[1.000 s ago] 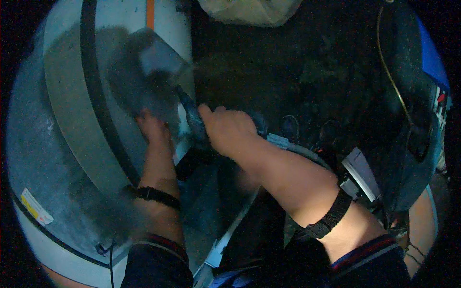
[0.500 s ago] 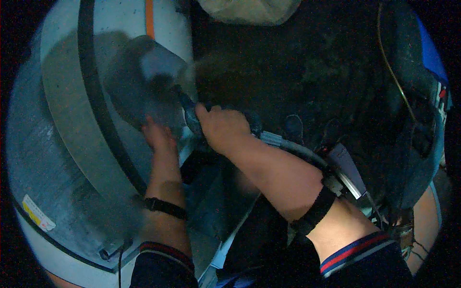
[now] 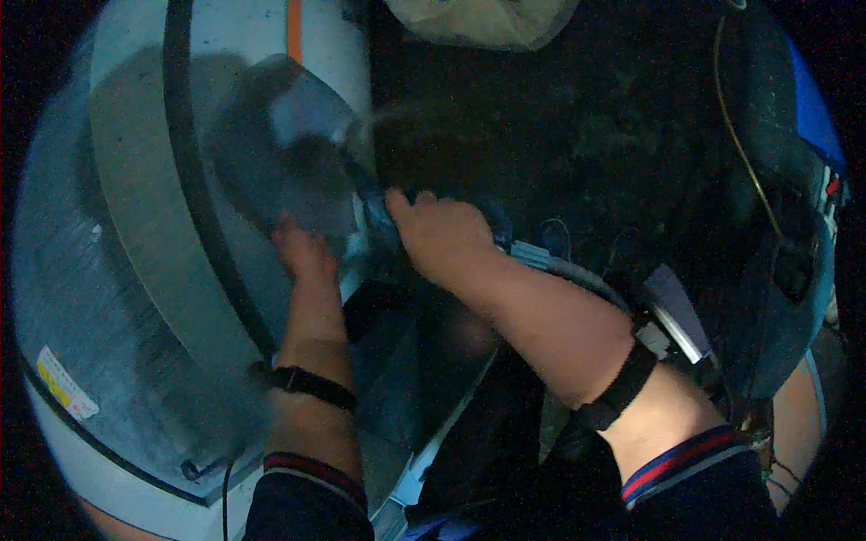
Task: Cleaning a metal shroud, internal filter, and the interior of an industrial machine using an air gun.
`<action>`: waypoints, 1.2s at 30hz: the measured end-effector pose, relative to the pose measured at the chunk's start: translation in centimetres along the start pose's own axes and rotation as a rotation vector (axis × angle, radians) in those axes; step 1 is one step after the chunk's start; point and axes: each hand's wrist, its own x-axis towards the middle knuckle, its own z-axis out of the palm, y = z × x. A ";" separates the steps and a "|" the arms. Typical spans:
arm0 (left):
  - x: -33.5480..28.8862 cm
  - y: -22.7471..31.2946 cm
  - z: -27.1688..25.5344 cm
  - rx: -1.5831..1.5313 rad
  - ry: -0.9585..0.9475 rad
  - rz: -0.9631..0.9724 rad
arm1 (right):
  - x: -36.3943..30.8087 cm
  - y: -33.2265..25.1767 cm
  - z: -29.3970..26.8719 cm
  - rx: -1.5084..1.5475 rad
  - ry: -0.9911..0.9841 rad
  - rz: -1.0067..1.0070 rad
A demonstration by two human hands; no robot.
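Note:
My right hand (image 3: 446, 234) is wrapped round the handle of a dark gun-shaped tool (image 3: 374, 203), whose front end points up and left. A grey hose (image 3: 568, 270) with a ribbed light collar runs from the handle under my right forearm. In front of the tool is a dark grey, smooth panel (image 3: 307, 117) with a bluish sheen, and faint haze hangs around its right edge. At the panel's lower edge my left hand (image 3: 307, 252) is closed, its fingers partly lost in shadow and blur. Both forearms wear black straps.
On the left stands a large rounded grey-white body (image 3: 72, 234) with a black band (image 3: 185, 135), an orange stripe (image 3: 294, 32) and a yellow-white label (image 3: 65, 383). A pale rounded object (image 3: 487, 18) lies at the top. A thin cable (image 3: 740, 135) hangs at the right, near a blue edge (image 3: 812, 99).
The whole view has shifted slightly, so the scene and both arms sit a little farther right. My right hand keeps the tool by the panel, and its front end looks more blurred.

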 end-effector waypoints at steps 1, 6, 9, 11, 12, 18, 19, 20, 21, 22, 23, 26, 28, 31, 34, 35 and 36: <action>0.1 -0.4 0.0 0.001 0.006 0.003 | -0.7 0.1 0.0 0.003 -0.001 -0.005; -2.0 -0.7 2.7 -0.071 0.034 0.088 | -3.5 2.3 0.8 -0.001 -0.050 -0.148; -3.4 0.3 3.1 0.002 0.044 0.027 | -2.1 4.1 0.0 -0.050 -0.019 -0.045; -2.1 0.6 2.3 0.037 0.029 0.029 | -1.1 4.4 -0.7 -0.049 0.007 0.003; -1.8 1.0 2.3 0.047 0.005 0.050 | -0.7 4.3 -1.0 -0.050 0.026 0.060; -0.8 2.6 1.3 0.124 0.072 0.047 | -1.2 2.1 -1.2 -0.071 -0.032 -0.060; -0.5 2.7 1.0 0.122 0.074 0.047 | -0.8 2.1 -1.6 -0.073 -0.033 -0.063; -0.1 2.8 0.7 0.113 0.047 0.055 | 0.0 2.2 -2.0 -0.055 -0.023 -0.015; 0.5 3.1 0.2 0.107 0.019 0.066 | 0.6 1.8 -2.6 -0.036 -0.012 0.033; 1.2 3.3 -0.2 0.105 0.020 0.067 | 0.7 1.1 -2.8 -0.036 -0.011 0.031; 1.8 3.5 -0.6 0.078 0.014 0.109 | 0.5 0.2 -2.9 -0.046 -0.013 -0.010; 2.7 6.0 -1.7 0.189 0.022 0.163 | -0.2 -4.3 -2.8 -0.053 -0.030 -0.091; 3.7 6.5 -3.4 0.310 0.072 0.196 | -0.4 -5.8 -2.8 -0.046 -0.021 -0.186; 6.1 6.0 -4.1 0.160 0.020 0.248 | 2.0 -4.7 -2.9 -0.068 0.038 -0.075; 2.8 6.6 -2.5 0.424 0.099 0.239 | 1.5 -3.8 -2.6 -0.108 0.062 -0.034; 2.3 6.3 -2.5 0.272 0.060 0.193 | 0.9 -3.9 -2.5 -0.098 0.066 -0.051; 2.1 6.4 -2.7 0.119 0.024 0.153 | 0.6 -4.4 -2.5 -0.096 0.069 -0.055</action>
